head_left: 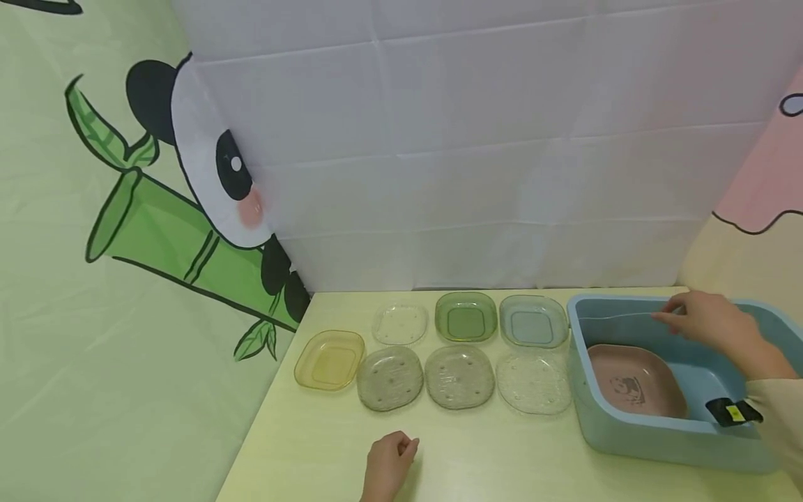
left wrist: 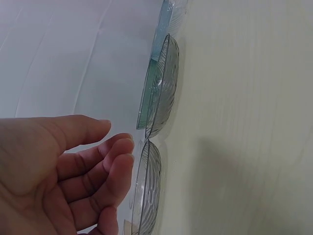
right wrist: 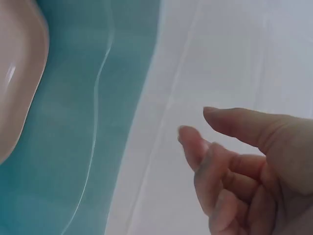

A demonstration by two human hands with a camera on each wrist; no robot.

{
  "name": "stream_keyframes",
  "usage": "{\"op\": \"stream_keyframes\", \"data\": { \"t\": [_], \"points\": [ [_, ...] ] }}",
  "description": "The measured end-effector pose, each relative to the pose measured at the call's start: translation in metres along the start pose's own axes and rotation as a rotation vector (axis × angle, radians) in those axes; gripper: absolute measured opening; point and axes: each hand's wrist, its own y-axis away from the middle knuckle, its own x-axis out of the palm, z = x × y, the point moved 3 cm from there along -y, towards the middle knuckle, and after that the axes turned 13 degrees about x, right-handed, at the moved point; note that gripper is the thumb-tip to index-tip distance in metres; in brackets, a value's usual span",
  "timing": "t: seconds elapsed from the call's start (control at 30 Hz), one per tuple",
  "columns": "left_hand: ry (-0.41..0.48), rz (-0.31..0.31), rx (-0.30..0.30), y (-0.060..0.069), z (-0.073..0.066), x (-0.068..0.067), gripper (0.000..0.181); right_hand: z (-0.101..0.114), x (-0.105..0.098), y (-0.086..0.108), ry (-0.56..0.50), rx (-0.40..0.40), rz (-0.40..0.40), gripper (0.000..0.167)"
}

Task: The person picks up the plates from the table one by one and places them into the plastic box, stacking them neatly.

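Note:
My right hand (head_left: 712,322) is above the far part of a light blue basin (head_left: 652,424). Its thumb and fingertips stand apart in the right wrist view, with nothing between them. Inside the basin lies a pinkish-brown square plate (head_left: 640,380) with a small panda print. A thin pale line runs along the basin's inner wall; I cannot tell what makes it. My left hand (head_left: 389,461) hangs loosely curled over the near table, holding nothing. Beyond it are two grey clear ribbed dishes, one at left (head_left: 390,378) and one at right (head_left: 460,376).
On the pale table (head_left: 477,460), beside the basin, are a colourless ribbed dish (head_left: 534,382), a blue dish (head_left: 534,321), a green dish (head_left: 466,317), a small clear dish (head_left: 400,325) and a yellow dish (head_left: 329,360). A white cloth wall (head_left: 439,174) stands behind.

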Motion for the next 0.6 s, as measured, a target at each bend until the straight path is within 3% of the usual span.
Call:
{"op": "stream_keyframes", "data": {
  "t": [0.33, 0.6],
  "points": [
    [0.005, 0.011, -0.008, -0.004, 0.002, -0.001, 0.021, 0.016, 0.000, 0.033, -0.148, 0.003, -0.245, 0.054],
    [-0.007, 0.016, -0.005, -0.001, 0.002, -0.001, 0.023, 0.014, 0.020, 0.062, -0.254, 0.035, -0.411, 0.049]
  ]
}}
